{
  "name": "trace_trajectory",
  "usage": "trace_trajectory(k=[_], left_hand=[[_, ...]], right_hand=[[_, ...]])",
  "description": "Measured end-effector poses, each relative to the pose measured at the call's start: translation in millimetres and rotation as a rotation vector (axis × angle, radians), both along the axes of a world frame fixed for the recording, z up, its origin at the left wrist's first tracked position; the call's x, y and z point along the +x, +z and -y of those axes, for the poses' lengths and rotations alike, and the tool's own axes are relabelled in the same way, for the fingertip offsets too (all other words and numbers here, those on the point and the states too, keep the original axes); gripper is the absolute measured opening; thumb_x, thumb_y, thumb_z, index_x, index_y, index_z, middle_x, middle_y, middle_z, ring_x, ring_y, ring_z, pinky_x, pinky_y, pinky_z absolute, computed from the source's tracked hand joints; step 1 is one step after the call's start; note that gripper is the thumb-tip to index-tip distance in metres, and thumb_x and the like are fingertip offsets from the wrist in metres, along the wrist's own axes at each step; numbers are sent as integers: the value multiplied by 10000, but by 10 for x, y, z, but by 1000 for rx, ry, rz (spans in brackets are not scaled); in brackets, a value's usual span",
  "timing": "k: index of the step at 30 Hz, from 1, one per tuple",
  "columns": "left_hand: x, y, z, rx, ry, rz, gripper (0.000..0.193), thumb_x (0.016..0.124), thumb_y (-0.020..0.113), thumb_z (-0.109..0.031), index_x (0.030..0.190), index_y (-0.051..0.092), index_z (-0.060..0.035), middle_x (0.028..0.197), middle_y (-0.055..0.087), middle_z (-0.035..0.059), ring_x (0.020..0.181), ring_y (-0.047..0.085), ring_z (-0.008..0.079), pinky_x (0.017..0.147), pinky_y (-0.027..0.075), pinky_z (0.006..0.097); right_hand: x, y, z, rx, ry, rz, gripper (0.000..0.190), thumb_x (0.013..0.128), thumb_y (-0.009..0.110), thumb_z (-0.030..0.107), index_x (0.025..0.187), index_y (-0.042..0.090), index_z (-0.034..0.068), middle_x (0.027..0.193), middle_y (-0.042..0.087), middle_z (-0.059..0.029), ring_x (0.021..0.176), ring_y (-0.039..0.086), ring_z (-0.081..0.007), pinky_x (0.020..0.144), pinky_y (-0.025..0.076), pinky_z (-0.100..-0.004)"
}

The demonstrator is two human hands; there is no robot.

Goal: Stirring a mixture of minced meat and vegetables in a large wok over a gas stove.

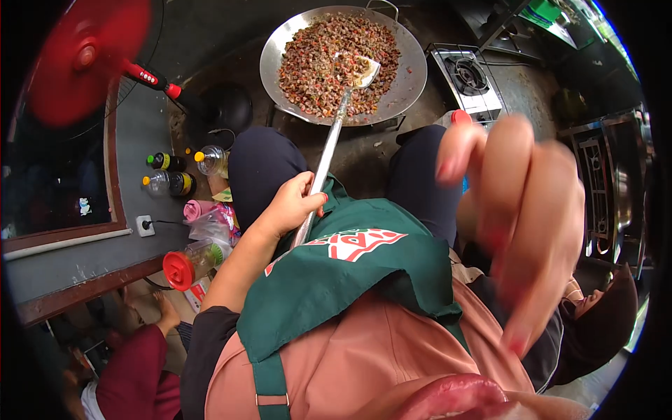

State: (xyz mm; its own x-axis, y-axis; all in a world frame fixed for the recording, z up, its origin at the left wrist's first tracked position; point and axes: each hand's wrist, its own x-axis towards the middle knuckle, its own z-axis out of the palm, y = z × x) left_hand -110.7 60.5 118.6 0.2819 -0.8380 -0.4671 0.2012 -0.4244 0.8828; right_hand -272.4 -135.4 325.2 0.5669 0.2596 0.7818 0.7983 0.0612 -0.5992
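My left hand (299, 202) is closed around the long metal handle of a wok spatula (331, 144). Its broad blade rests in a large metal wok (412, 89) ahead of me, partly covered by a chopped, ring-shaped food mixture (315, 63) with red and green bits. Raised close to the camera at the right, my right hand (520, 220) is blurred, with its fingers bent and spread and nothing visible between them. A green apron (341, 294) with a red and white print lies over my lap and chest.
A red fan (86, 55) spins at upper left. Bottles (212, 160) and a red-lidded jar (181, 270) stand at my left. A gas stove (467, 79) sits right of the wok, a metal rack (604, 184) further right. One person (604, 325) is close at right, another (136, 373) at lower left.
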Motion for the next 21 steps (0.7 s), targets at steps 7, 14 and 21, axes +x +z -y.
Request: trace_trajectory(k=[7,14,21], left_hand=[[-42,49,131,12,-50,39,143,783,587,-52,878,502,13,695,550,49,568,559,116,541,439,261],[-42,31,137,28,-65,38,155,781,591,-53,888,507,22,702,552,55,559,559,121,534,441,264],[-22,15,348,83,-85,5,162,788,592,-91,872,500,12,668,549,68,548,557,137,538,445,268]], right_hand=[[-480,-1269,894,98,-1269,-681,270,800,544,-37,1038,643,43,1024,560,-77,963,540,-159,862,423,-255],[-1045,-2616,1071,-356,-1597,-1286,555,852,526,400,1220,494,-14,1194,512,-282,1126,486,-404,968,381,-420],[-919,-2624,954,-445,-1745,-1052,371,775,477,150,1092,592,-5,1092,582,-224,1057,536,-366,932,413,-410]])
